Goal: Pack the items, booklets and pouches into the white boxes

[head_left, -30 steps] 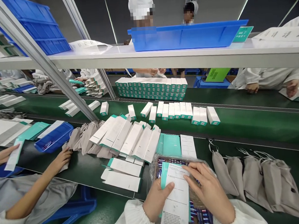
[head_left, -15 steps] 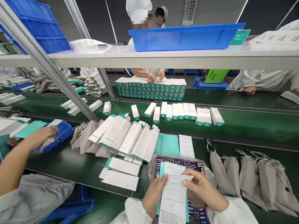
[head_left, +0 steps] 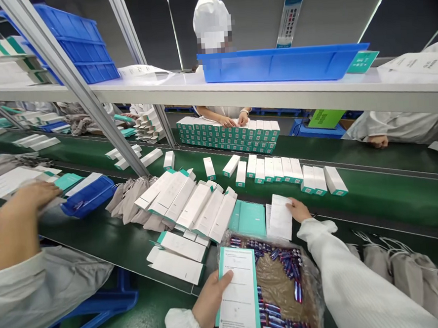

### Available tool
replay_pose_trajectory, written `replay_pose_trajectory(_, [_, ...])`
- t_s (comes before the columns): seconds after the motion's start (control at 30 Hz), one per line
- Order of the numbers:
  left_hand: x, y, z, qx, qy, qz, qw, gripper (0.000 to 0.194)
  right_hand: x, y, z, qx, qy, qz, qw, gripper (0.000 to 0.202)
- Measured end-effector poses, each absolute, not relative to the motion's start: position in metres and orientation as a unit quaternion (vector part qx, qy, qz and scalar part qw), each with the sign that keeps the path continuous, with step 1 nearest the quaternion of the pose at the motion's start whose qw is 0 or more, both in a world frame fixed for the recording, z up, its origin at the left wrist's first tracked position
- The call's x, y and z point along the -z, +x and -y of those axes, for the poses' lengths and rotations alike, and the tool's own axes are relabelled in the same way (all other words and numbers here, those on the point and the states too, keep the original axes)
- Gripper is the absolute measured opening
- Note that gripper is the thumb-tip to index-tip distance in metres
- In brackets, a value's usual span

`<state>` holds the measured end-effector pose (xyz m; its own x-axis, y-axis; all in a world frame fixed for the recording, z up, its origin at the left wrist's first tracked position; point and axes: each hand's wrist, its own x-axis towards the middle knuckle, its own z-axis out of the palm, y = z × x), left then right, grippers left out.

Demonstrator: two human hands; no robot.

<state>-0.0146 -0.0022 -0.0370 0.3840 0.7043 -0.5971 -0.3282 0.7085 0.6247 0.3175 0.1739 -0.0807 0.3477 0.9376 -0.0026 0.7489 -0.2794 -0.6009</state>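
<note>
My left hand (head_left: 214, 299) grips a printed white leaflet (head_left: 237, 291) lying over a teal booklet (head_left: 257, 312), thumb on top. Reaching forward, my right hand (head_left: 299, 210) pinches the edge of another white leaflet (head_left: 280, 216), which is over more white paper beside the teal booklets (head_left: 247, 217). Below both hands is an open plastic-lined box (head_left: 316, 296) of small blue-and-red batteries (head_left: 274, 315), with bare brown lining showing in its middle.
Open white cartons (head_left: 192, 205) are piled left of the box, beside grey cloth pouches (head_left: 127, 202). More pouches (head_left: 414, 271) lie at right. Closed cartons (head_left: 275, 169) line the green belt (head_left: 376, 189). Overhead runs a shelf (head_left: 185, 89). A co-worker's hand (head_left: 31, 197) is at left.
My right hand has left the leaflet in my left hand and moved forward to the white papers. My left hand has shifted slightly left with its leaflet and booklet. The view has shifted slightly.
</note>
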Motion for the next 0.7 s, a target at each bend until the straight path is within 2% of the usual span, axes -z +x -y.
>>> replay_pose_trajectory(0.13, [0.034, -0.015, 0.003, -0.352, 0.188, -0.488, 0.776, 0.055, 0.103, 0.310, -0.161, -0.173, -0.794, 0.534, 0.234, 0.034])
replay_pose_trajectory(0.3, [0.031, -0.015, 0.000, -0.363, 0.163, -0.493, 0.774, 0.051, 0.098, 0.339, -0.101, -0.092, -0.845, 0.483, 0.209, 0.047])
replay_pose_trajectory(0.43, [0.025, -0.013, -0.004, -0.364, 0.164, -0.489, 0.776, 0.045, 0.101, 0.350, -0.058, -0.094, -0.871, 0.469, 0.115, 0.065])
replay_pose_trajectory(0.53, [0.020, -0.009, -0.006, -0.356, 0.211, -0.450, 0.791, 0.046, 0.110, 0.347, -0.042, -0.122, -0.880, 0.457, 0.046, 0.058])
replay_pose_trajectory(0.7, [0.018, -0.006, -0.007, -0.373, 0.224, -0.425, 0.794, 0.047, 0.112, 0.347, -0.022, -0.184, -0.879, 0.440, 0.009, 0.044])
